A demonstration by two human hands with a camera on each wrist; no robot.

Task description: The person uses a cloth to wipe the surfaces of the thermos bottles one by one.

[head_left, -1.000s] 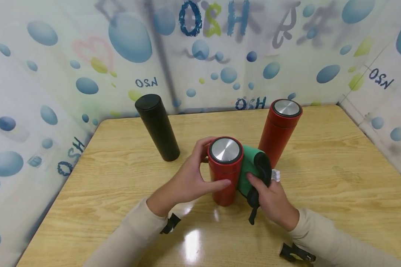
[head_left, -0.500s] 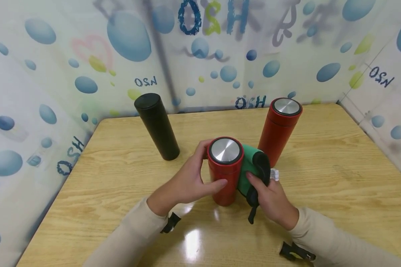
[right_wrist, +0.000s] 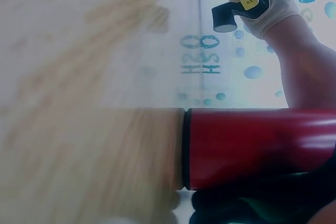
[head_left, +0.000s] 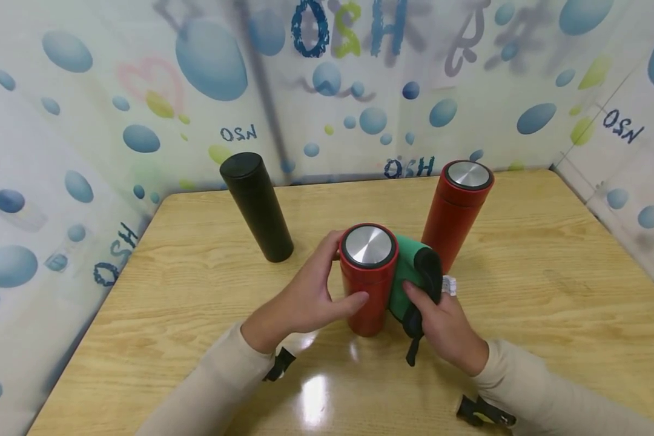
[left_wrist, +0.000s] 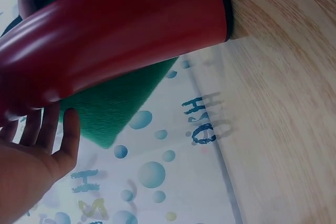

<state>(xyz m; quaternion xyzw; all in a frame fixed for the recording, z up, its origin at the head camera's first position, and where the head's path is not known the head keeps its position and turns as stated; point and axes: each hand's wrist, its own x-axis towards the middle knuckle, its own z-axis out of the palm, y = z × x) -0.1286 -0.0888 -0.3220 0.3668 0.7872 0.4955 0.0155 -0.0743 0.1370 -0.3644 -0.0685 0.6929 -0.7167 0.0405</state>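
Note:
A red thermos flask (head_left: 372,278) with a silver-topped lid stands upright on the wooden table in front of me. My left hand (head_left: 308,298) holds it from the left, thumb across the front and fingers round the far side. In the left wrist view those fingertips touch the red wall (left_wrist: 121,35). My right hand (head_left: 451,328) grips a folded green cloth (head_left: 406,257) with black edging and a white tag, against the flask's right side. The left wrist view shows a green corner (left_wrist: 107,121) of the cloth behind the flask. Most right fingers are hidden by the cloth.
A second red flask (head_left: 456,212) stands behind the cloth to the right. To the back left is a black flask (head_left: 258,212). The wooden table (head_left: 550,272) meets a wall covering (head_left: 327,145) patterned with blue drops at its far edge.
My left thumb has drawn slightly left along the flask's front, and the fingers behind sit a little lower. The cloth, right hand and flasks look nearly unmoved.

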